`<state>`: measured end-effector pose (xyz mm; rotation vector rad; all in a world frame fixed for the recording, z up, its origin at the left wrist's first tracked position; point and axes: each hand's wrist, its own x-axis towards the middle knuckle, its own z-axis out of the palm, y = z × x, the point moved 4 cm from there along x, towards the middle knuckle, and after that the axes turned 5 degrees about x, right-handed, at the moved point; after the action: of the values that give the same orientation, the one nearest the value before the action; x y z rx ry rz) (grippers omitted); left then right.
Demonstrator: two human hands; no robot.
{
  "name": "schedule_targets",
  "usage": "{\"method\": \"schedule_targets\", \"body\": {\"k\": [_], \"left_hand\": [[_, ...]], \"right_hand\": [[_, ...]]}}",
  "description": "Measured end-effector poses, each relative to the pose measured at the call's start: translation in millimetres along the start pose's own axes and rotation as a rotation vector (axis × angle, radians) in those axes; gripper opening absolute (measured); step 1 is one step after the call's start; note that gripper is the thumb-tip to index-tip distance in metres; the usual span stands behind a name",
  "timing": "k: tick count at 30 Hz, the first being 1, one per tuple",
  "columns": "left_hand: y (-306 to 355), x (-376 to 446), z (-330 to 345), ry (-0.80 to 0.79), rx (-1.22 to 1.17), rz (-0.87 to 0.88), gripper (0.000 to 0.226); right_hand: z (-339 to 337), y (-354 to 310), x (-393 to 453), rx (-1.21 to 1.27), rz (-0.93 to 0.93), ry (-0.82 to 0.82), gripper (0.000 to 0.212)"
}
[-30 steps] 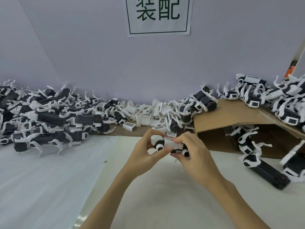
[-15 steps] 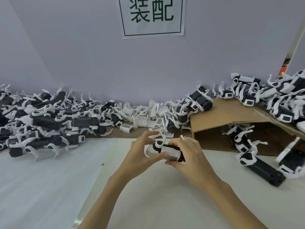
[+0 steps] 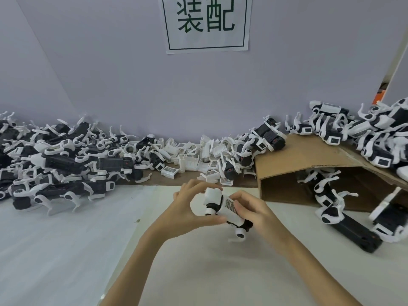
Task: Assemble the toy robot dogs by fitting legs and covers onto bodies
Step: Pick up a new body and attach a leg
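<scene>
Toy dog (image 3: 225, 209) sits between your two hands, held above the white surface (image 3: 198, 272), white vented cover facing up. Your left hand (image 3: 187, 210) curls around its front end, thumb underneath. Your right hand (image 3: 254, 214) grips the rear half, fingers bent over the cover. One white leg (image 3: 239, 235) hangs below. A heap of dogs (image 3: 57, 160) lies far left, loose covers (image 3: 198, 157) behind, a cardboard box (image 3: 309, 164) to the right.
</scene>
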<state>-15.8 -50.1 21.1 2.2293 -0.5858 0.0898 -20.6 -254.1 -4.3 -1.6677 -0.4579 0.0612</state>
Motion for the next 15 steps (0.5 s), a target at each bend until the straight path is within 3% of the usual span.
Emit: {"method": "schedule_targets", "body": {"k": [3, 6, 8, 11, 15], "left_hand": [[9.1, 0.7, 6.4, 0.189, -0.17, -0.004, 0.055], [23.0, 0.5, 19.2, 0.455, 0.143, 0.016, 0.065], [30.1, -2.0, 27.9, 0.562, 0.295, 0.053, 0.068], [31.9, -4.6, 34.0, 0.608, 0.246, 0.035, 0.065], [27.1, -1.4, 36.2, 0.569, 0.011, -0.061, 0.064]], "right_hand": [[3.4, 2.1, 0.6, -0.038, -0.042, 0.053, 0.025], [8.0, -0.6, -2.0, -0.396, -0.19, 0.046, 0.06], [11.4, 3.7, -1.5, -0.506, -0.235, 0.116, 0.07], [7.6, 5.9, -1.0, -0.457, -0.303, 0.246, 0.062], [4.0, 5.4, -0.2, -0.433, -0.251, 0.139, 0.065]]}}
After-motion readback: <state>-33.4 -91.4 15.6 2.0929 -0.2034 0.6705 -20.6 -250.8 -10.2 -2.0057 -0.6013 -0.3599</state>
